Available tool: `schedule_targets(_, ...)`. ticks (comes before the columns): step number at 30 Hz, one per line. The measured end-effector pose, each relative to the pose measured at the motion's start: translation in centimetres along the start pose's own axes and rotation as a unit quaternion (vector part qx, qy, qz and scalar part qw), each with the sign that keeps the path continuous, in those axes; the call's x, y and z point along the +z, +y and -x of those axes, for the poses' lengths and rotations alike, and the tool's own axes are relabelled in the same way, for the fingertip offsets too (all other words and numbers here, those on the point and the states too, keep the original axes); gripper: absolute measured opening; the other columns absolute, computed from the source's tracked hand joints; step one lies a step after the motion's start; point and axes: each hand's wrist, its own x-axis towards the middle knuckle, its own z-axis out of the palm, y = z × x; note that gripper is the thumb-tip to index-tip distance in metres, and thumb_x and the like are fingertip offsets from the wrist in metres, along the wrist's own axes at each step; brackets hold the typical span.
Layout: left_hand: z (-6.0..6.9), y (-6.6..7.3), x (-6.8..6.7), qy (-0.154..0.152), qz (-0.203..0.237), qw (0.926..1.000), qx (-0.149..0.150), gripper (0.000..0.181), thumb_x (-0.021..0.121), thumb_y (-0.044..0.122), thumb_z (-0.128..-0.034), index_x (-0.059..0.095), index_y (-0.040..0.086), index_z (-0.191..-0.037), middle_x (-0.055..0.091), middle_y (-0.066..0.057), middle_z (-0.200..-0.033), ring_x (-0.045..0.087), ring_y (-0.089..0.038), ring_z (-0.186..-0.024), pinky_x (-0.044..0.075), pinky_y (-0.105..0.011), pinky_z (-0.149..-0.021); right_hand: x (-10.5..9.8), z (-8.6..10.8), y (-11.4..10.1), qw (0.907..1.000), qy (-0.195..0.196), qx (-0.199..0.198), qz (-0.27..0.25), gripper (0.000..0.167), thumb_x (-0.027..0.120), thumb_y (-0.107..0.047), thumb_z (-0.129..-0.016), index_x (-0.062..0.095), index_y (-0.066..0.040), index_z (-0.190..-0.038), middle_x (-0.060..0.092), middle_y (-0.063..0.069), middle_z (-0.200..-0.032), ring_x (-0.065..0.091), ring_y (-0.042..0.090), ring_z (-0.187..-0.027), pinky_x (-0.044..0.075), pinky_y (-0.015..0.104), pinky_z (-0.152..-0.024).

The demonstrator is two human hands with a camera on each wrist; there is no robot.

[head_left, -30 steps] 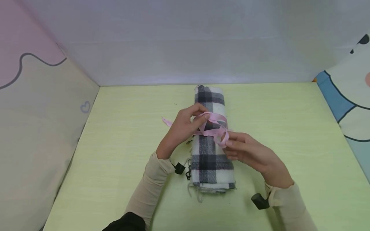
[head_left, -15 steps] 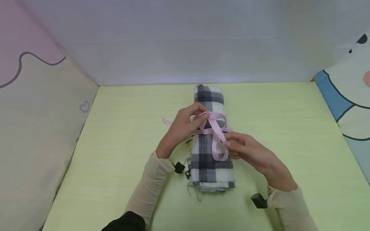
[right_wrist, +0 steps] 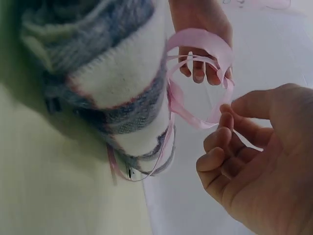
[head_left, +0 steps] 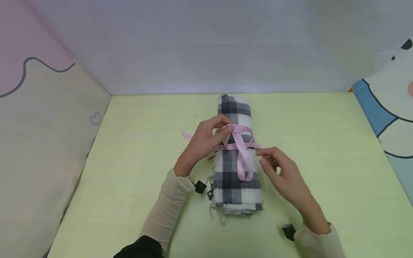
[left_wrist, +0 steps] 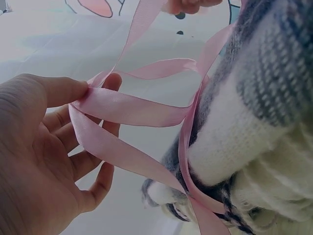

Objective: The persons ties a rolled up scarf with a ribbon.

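Observation:
A folded plaid scarf (head_left: 237, 179) in grey, black and white, with fringe, lies lengthwise on the table. Pink ribbon (head_left: 243, 157) wraps round its middle. Above the scarf, my left hand (head_left: 206, 138) pinches the ribbon between thumb and index finger; the left wrist view shows several strands of ribbon (left_wrist: 142, 107) running from that pinch to the scarf. A long ribbon loop droops over the scarf's front. My right hand (head_left: 284, 175) is just right of the scarf, its fingers loosely bent near the ribbon's right end, seemingly holding nothing. In the right wrist view its thumb and index fingertips almost meet.
The pale yellow table (head_left: 129, 179) reaches a white back panel (head_left: 206, 68). Printed panels stand at left and right. One ribbon tail (head_left: 186, 135) sticks out left of the scarf. Small black wrist devices (head_left: 200, 187) hang at both sleeves.
My right hand drew the ribbon loop down longer over the scarf, then let it go and moved slightly right. The left hand keeps its pinch in the same place.

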Motion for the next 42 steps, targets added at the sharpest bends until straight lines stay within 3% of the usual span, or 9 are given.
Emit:
schedule_targets(5, -0.1, 0.1, -0.1, 0.003, -0.005, 1.0000, -0.003, 0.011, 0.061, 0.030, -0.1072, 0.068, 0.023, -0.113, 0.074, 0.006, -0.105, 0.067, -0.011, -0.114, 0.051, -0.048, -0.097, 0.8, 0.8, 1.2, 0.9962, -0.009, -0.081, 0.030, 0.030, 0.066, 0.006, -0.097, 0.066, -0.011, -0.122, 0.057, -0.007, -0.096, 0.048, 0.004, -0.082, 0.043, 0.022, -0.069)
schedule_targets(9, 0.0, 0.0, -0.2, 0.002, -0.005, 1.0000, -0.004, 0.010, 0.061, 0.029, -0.1070, 0.068, 0.022, -0.112, 0.074, 0.005, -0.107, 0.067, -0.013, -0.115, 0.050, -0.049, -0.100, 1.7, 0.9, 2.4, 0.9904, -0.031, -0.134, 0.010, 0.042, 0.075, 0.008, -0.088, 0.066, -0.012, -0.124, 0.060, -0.003, -0.107, 0.051, 0.010, -0.091, 0.045, 0.023, -0.077)
schedule_targets(12, 0.0, -0.2, -0.2, 0.002, -0.003, 1.0000, -0.003, 0.010, 0.061, 0.028, -0.1071, 0.067, 0.022, -0.113, 0.074, 0.005, -0.109, 0.067, -0.013, -0.117, 0.050, -0.049, -0.103, 2.4, 1.0, 2.7, 0.9876, -0.055, -0.147, -0.009, 0.049, 0.080, 0.007, -0.084, 0.066, -0.012, -0.127, 0.060, -0.001, -0.115, 0.053, 0.013, -0.098, 0.047, 0.025, -0.083)
schedule_targets(16, 0.1, -0.3, -0.2, 0.000, -0.006, 1.0000, -0.004, 0.011, 0.061, 0.029, -0.1074, 0.067, 0.022, -0.114, 0.074, 0.005, -0.111, 0.067, -0.014, -0.117, 0.051, -0.048, -0.102, 3.3, 1.2, 2.9, 0.9874, -0.063, -0.141, -0.033, 0.053, 0.083, 0.006, -0.082, 0.066, -0.012, -0.129, 0.057, -0.001, -0.117, 0.052, 0.012, -0.102, 0.048, 0.026, -0.085)
schedule_targets(22, 0.2, -0.3, -0.3, -0.001, -0.009, 0.9999, -0.004, 0.012, 0.061, 0.029, -0.1074, 0.067, 0.022, -0.114, 0.074, 0.004, -0.111, 0.067, -0.014, -0.117, 0.052, -0.048, -0.100, 4.5, 1.3, 2.8, 0.9892, -0.020, -0.130, -0.064, 0.053, 0.085, 0.006, -0.079, 0.067, -0.013, -0.125, 0.058, -0.002, -0.111, 0.050, 0.012, -0.096, 0.046, 0.026, -0.078)
schedule_targets(26, 0.2, -0.3, -0.3, -0.001, -0.006, 1.0000, -0.003, 0.012, 0.061, 0.029, -0.1075, 0.067, 0.021, -0.114, 0.074, 0.004, -0.111, 0.067, -0.014, -0.117, 0.052, -0.049, -0.099, 5.1, 1.3, 2.7, 0.9834, 0.002, -0.143, -0.111, 0.048, 0.082, 0.012, -0.077, 0.069, -0.011, -0.118, 0.059, 0.001, -0.109, 0.050, 0.012, -0.097, 0.044, 0.024, -0.079)
schedule_targets(30, 0.2, -0.3, -0.4, -0.001, -0.007, 0.9999, -0.007, 0.012, 0.061, 0.028, -0.1073, 0.067, 0.021, -0.114, 0.074, 0.004, -0.111, 0.067, -0.015, -0.118, 0.052, -0.048, -0.100, 5.6, 1.4, 2.8, 0.9774, 0.006, -0.147, -0.152, 0.046, 0.081, 0.017, -0.076, 0.072, -0.010, -0.113, 0.059, 0.002, -0.111, 0.051, 0.009, -0.106, 0.043, 0.016, -0.090)
schedule_targets(34, 0.3, -0.2, -0.4, -0.001, -0.010, 0.9999, -0.011, 0.012, 0.061, 0.029, -0.1072, 0.067, 0.021, -0.114, 0.074, 0.004, -0.111, 0.067, -0.014, -0.118, 0.052, -0.047, -0.101, 5.8, 1.4, 2.8, 0.9758, 0.007, -0.145, -0.164, 0.043, 0.080, 0.017, -0.077, 0.073, -0.011, -0.108, 0.057, 0.003, -0.110, 0.051, 0.008, -0.109, 0.041, 0.013, -0.097)
schedule_targets(42, 0.3, -0.2, -0.4, 0.002, -0.006, 0.9999, -0.011, 0.011, 0.062, 0.027, -0.1068, 0.068, 0.020, -0.113, 0.074, 0.002, -0.111, 0.067, -0.015, -0.117, 0.051, -0.049, -0.102, 5.1, 1.6, 1.9, 0.9830, -0.009, -0.112, -0.145, 0.034, 0.078, 0.013, -0.084, 0.072, -0.015, -0.103, 0.057, 0.003, -0.108, 0.051, 0.007, -0.104, 0.043, 0.017, -0.091)
